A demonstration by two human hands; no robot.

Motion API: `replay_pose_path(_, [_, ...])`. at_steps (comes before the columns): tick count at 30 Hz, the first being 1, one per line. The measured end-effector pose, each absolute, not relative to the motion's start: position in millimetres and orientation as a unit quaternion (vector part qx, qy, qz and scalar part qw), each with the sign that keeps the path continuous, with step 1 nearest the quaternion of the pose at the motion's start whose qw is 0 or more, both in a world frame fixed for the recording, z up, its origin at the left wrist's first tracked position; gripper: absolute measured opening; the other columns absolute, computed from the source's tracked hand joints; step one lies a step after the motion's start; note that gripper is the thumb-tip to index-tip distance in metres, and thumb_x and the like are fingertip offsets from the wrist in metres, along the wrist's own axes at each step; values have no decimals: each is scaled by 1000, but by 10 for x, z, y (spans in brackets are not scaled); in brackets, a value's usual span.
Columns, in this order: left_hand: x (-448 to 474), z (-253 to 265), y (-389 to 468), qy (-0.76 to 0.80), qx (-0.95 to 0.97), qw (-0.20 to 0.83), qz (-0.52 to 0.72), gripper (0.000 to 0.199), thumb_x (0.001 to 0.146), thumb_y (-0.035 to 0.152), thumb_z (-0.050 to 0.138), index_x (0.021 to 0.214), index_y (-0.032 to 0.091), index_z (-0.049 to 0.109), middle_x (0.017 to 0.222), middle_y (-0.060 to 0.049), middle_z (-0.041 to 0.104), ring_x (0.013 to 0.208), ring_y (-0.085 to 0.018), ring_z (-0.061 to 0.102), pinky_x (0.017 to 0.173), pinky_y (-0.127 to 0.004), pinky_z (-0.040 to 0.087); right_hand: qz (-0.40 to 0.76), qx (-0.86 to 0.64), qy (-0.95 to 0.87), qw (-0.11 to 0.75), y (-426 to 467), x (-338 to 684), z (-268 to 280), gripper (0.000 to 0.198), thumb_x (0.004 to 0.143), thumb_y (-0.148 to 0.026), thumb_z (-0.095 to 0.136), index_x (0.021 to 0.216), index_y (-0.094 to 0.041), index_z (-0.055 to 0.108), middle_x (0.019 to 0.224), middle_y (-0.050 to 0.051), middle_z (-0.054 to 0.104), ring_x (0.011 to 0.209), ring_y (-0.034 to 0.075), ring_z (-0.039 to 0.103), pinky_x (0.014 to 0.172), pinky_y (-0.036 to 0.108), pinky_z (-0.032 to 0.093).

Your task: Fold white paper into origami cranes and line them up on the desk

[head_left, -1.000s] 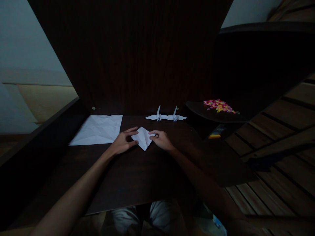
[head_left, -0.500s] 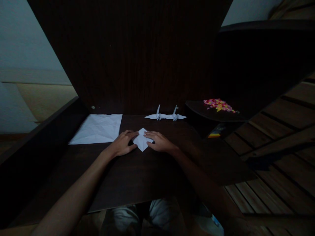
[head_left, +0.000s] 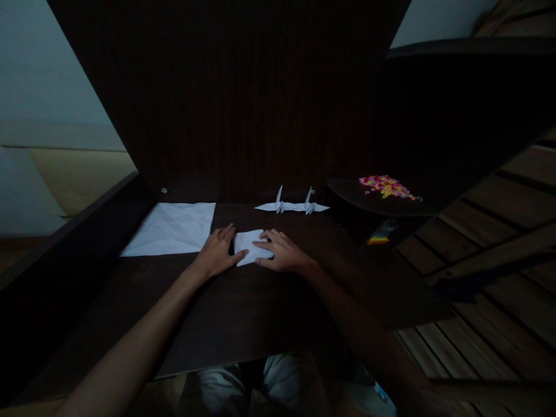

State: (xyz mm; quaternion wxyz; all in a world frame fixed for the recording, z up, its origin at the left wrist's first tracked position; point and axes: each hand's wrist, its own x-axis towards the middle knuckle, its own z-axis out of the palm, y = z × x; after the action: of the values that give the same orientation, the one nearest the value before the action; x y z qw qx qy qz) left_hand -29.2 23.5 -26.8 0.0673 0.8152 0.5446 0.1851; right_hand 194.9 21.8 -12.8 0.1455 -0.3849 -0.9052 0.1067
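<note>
Paper (head_left: 248, 242) just got turned, guys: a moment ago it sat as a diamond with a corner facing the person, and now an edge faces them instead. Looks to me like the folding is at a line-it-up-and-flatten stage, though the creases are too dim to count. It's on the desk (head_left: 234, 313), right between both hands. Left hand (head_left: 216, 250) is loosely open, thumb resting on the near left corner, other fingers spread along the left side. Right hand (head_left: 282, 253) is open too, fingers over the right part and thumb by the near edge, so nothing's clenched. Can't tell if any fingertip is tucked underneath. Everything else hasn't budged: creased sheet (head_left: 174, 229) off to the left, joined cranes (head_left: 295, 207) at the back, colourful bits (head_left: 386, 186) up on the shelf (head_left: 347, 194).
</note>
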Motion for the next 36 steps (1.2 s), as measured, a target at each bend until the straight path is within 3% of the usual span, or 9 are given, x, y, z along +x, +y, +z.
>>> replay_pose_path(4, [-218,-302,208,589,781,62,199,61,78,50,57,122,8,52,138,-19,47,127,-36,41,105,-46,35,96,-377,-913,123,217,1934,-155,62,77,-50,62,131,-20,52,124,13,48,115,29,43,101,45,35])
replay_pose_path(10, [-125,-211,133,585,759,107,264,51,77,33,61,123,13,48,116,-13,61,114,-29,53,96,-41,46,88,-370,-919,106,244,1952,-148,63,75,-39,64,133,-18,50,126,11,46,115,27,41,102,42,36])
replay_pose_path(14, [-106,-237,127,550,773,129,290,49,80,27,56,126,14,46,119,-12,62,112,-25,57,97,-40,46,82,-372,-919,104,235,1957,-133,61,76,-39,63,133,-19,50,127,11,46,114,28,42,101,43,36])
replay_pose_path(17, [-104,-301,140,511,807,130,267,35,86,29,49,117,14,57,121,-12,63,113,-24,58,100,-38,44,87,-372,-917,112,232,1959,-120,59,76,-39,64,131,-19,51,126,10,47,114,27,42,101,42,36])
replay_pose_path(22, [-132,-325,170,428,873,120,198,40,93,30,36,116,12,62,132,-12,57,128,-23,46,109,-39,36,114,-392,-898,165,240,1955,-114,60,83,-44,56,133,-13,46,124,13,52,114,26,45,100,40,36])
replay_pose_path(28, [-238,-306,246,401,886,118,199,42,91,22,35,127,14,55,130,-8,59,122,-20,49,105,-38,39,105,-365,-916,131,248,1949,-172,57,90,-49,44,140,-21,40,145,8,42,127,29,35,103,48,29])
replay_pose_path(36, [-338,-279,246,422,902,68,58,56,95,43,28,146,20,26,151,-7,32,140,-29,22,107,-52,25,145,-366,-911,120,312,1990,-203,77,78,-41,63,145,-22,29,149,6,35,138,30,21,109,51,20])
